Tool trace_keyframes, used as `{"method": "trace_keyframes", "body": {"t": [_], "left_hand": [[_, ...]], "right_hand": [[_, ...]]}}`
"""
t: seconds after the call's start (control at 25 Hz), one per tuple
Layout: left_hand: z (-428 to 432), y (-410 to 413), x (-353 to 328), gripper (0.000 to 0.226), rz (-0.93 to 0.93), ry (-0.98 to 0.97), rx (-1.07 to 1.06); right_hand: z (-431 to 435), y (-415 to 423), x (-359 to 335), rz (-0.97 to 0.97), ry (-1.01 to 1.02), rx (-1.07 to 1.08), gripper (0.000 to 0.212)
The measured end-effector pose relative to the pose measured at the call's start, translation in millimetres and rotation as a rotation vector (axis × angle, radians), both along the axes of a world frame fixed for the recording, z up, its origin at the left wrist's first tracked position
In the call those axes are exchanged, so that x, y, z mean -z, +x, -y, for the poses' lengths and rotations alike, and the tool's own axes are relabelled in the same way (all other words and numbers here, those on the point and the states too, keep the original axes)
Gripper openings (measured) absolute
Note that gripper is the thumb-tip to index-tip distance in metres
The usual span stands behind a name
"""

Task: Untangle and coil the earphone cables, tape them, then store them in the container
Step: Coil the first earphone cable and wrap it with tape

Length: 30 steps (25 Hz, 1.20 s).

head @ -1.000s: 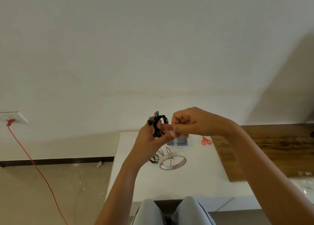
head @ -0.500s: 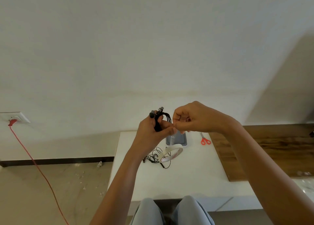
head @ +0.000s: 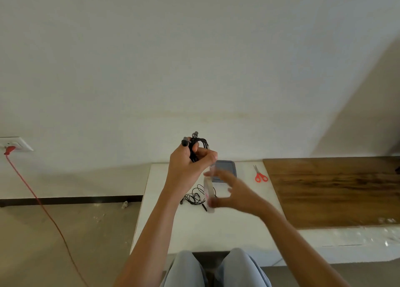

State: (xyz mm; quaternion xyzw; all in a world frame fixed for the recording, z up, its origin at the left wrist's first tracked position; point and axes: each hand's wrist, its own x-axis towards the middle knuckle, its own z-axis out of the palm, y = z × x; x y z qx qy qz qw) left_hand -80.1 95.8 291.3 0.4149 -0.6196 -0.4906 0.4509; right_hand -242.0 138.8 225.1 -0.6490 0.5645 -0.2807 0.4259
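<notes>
My left hand point(head: 188, 165) is raised above the white table point(head: 216, 232) and grips a coiled bundle of black earphone cable point(head: 198, 146), with the earbuds sticking out above my fingers. A clear strip of tape runs down from that hand to the tape roll point(head: 208, 197), which stands on edge just above the table. My right hand point(head: 234, 192) is blurred; its thumb is under the roll and its fingers over the top, holding it. A second black earphone point(head: 193, 198) lies tangled on the table behind the roll. The blue-grey container point(head: 226, 168) sits further back.
Red-handled scissors point(head: 260, 175) lie right of the container. A dark wooden board point(head: 335, 189) covers the table's right side. A red cord point(head: 32, 191) runs from a wall socket point(head: 15, 143) across the floor at left. My knees are at the table's near edge.
My right hand dropped from the bundle, where it pinched the tape, down to the roll. The roll has lifted from flat on the table to on edge. My left hand stayed raised.
</notes>
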Motion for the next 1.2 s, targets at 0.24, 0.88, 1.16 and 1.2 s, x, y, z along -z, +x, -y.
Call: {"method": "trace_keyframes", "body": {"t": [0.24,0.88,1.16,1.2], "left_hand": [[22,1,64,0.035,0.037,0.156,-0.048],[98,-34,246,0.031,0.24,0.451,-0.061],[109,-37,268,0.033,0.25,0.471,-0.053],[111,-38,268,0.033,0.252,0.461,-0.05]], "right_hand": [[11,7,73,0.021,0.193,-0.013,0.055],[46,-3,238,-0.229,0.482,0.21,0.074],[60,-7,240,-0.154,0.628,0.231,0.078],[62,-8,240,-0.13,0.62,0.236,0.075]]}}
